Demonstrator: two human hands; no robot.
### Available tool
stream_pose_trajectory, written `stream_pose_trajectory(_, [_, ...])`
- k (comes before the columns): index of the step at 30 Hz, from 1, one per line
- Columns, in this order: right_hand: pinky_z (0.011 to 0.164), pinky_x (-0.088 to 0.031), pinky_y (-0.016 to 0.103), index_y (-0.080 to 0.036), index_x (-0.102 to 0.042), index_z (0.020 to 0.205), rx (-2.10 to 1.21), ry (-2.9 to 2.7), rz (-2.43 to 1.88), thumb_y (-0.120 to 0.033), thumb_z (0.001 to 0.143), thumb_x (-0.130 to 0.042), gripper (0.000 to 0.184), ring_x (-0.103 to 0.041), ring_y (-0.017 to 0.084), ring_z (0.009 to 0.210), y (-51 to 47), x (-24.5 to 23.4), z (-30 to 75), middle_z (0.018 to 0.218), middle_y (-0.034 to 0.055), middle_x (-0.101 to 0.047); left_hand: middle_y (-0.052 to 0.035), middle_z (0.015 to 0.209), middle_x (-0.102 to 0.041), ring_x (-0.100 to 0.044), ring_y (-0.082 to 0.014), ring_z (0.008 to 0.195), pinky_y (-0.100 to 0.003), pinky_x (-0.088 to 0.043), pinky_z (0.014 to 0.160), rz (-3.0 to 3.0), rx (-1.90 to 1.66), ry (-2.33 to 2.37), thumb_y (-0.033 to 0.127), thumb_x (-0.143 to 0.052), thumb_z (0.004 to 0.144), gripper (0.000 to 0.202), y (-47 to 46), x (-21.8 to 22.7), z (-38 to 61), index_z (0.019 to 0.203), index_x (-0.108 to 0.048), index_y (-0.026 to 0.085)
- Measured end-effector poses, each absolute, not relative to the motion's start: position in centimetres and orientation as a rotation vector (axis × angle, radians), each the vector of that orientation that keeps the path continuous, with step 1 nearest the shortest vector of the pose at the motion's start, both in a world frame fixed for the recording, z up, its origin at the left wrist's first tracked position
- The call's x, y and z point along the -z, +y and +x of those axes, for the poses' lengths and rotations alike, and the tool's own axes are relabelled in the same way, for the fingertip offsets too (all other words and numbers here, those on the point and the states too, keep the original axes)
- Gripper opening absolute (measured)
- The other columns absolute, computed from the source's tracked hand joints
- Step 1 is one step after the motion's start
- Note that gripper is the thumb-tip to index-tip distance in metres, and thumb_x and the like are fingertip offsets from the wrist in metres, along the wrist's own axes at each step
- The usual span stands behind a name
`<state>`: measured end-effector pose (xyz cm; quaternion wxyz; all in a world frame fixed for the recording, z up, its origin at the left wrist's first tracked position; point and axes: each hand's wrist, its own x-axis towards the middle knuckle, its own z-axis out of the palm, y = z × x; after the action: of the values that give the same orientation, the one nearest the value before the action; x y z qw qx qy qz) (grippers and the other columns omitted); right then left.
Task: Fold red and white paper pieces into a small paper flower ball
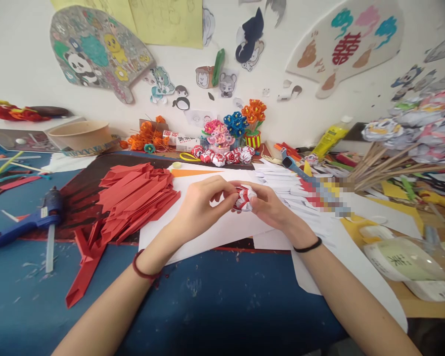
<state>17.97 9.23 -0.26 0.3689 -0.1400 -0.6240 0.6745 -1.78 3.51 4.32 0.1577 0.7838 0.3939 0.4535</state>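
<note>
Between my two hands, above white paper sheets (207,217), is a small red and white folded paper flower (245,198). My left hand (209,198) pinches its left side with thumb and fingertips. My right hand (269,203) grips it from the right, thumb on the near side and fingers behind. Left of my left hand lies a thick pile of folded red paper strips (137,198), with a few joined red strips (87,262) nearer me. Folded white paper strips (282,183) lie beyond my right hand.
A blue glue gun (46,215) rests at the left, its glue stick pointing toward me. Finished red and white paper flowers (226,157) line the back near small flower pots (252,141). A plastic bottle (404,257) lies at the right, below paper flowers on sticks (378,153).
</note>
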Motion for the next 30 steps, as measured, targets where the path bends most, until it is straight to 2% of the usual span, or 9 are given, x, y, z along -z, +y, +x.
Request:
stream_pose_trajectory(6, [0.094,-0.049,0.038,-0.024,-0.061,0.131,-1.617,-1.648,-0.417,-0.04,0.076,-0.081,0.061,-0.061,0.024,0.109,9.45,0.16,18.21,0.118,0.0093,-0.068,-0.0026,0.075,-0.067,-0.049,-0.0103,0.062,-0.024,-0.038,0.056,2.054,-1.188,1.112,0.027,-0.06,0.091,0.018,4.17,-4.52,-2.56,0.084,-0.071,0.016])
stream_pose_trajectory(10, [0.093,-0.049,0.039,-0.026,-0.061,0.132,-1.592,-1.642,-0.439,-0.035,0.071,-0.085,0.066,-0.062,0.024,0.107,9.4,0.14,18.2,0.117,0.0078,-0.069,-0.0004,0.075,-0.068,-0.047,-0.009,0.061,-0.023,-0.037,0.056,2.05,-1.184,1.138,0.021,-0.065,0.086,0.009,4.1,-4.5,-2.5,0.081,-0.071,0.016])
stream_pose_trajectory(16, [0.091,-0.05,0.039,-0.026,-0.061,0.132,-1.581,-1.652,-0.466,-0.032,0.07,-0.086,0.067,-0.062,0.024,0.106,9.37,0.05,18.24,0.118,0.0083,-0.069,0.0012,0.071,-0.066,-0.048,-0.0093,0.062,-0.023,-0.038,0.059,2.191,-1.214,1.179,0.017,-0.064,0.086,0.008,3.74,-4.55,-2.32,0.08,-0.07,0.017])
stream_pose_trajectory(25, [0.092,-0.051,0.042,-0.026,-0.061,0.132,-1.572,-1.672,-0.475,-0.036,0.072,-0.084,0.065,-0.062,0.027,0.107,9.46,0.09,18.2,0.116,0.0089,-0.069,-0.0036,0.075,-0.068,-0.056,-0.0135,0.068,-0.027,-0.042,0.064,2.407,-1.255,1.176,0.021,-0.062,0.089,0.012,3.73,-4.41,-2.41,0.085,-0.072,0.018])
stream_pose_trajectory(30, [0.09,-0.051,0.042,-0.026,-0.063,0.13,-1.556,-1.691,-0.485,-0.038,0.072,-0.083,0.062,-0.062,0.027,0.108,9.4,-0.03,18.23,0.116,0.0089,-0.069,-0.0026,0.075,-0.069,-0.056,-0.013,0.068,-0.026,-0.043,0.063,2.432,-1.266,1.173,0.021,-0.062,0.089,0.012,3.8,-4.33,-2.47,0.083,-0.072,0.019])
